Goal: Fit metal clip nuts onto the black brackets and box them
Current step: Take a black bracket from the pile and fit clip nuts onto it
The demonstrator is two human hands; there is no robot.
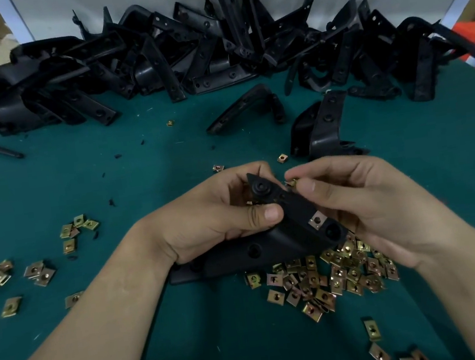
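**A:** Where do we have the part?

**B:** We hold 1 black bracket just above the green surface, near the middle of our view. Our left hand grips its upper end, with the fingers curled round it and the thumb pressed on the front face.

**A:** And our other hand?

**B:** Our right hand sits at 3 o'clock from the bracket. Its thumb and forefinger pinch 1 brass-coloured clip nut right at the bracket's upper edge. The fingertips hide most of it, so we cannot tell whether it is on the edge or only touching.

**A:** Do we see any nut already on?

**B:** Yes, 1 fitted nut sits clipped over the bracket near its lower end, at 5 o'clock from our left thumb.

**A:** Where are the loose ones?

**B:** A heap of nuts lies at 6 o'clock, just below the bracket and under our right wrist. The scattered nuts lie at 9 o'clock, and a few more near the bottom edge at 5 o'clock.

**A:** And the rest of the stock?

**B:** A long pile of brackets runs along the back at 12 o'clock. We also see 2 stray brackets at 1 o'clock, between that pile and our hands.
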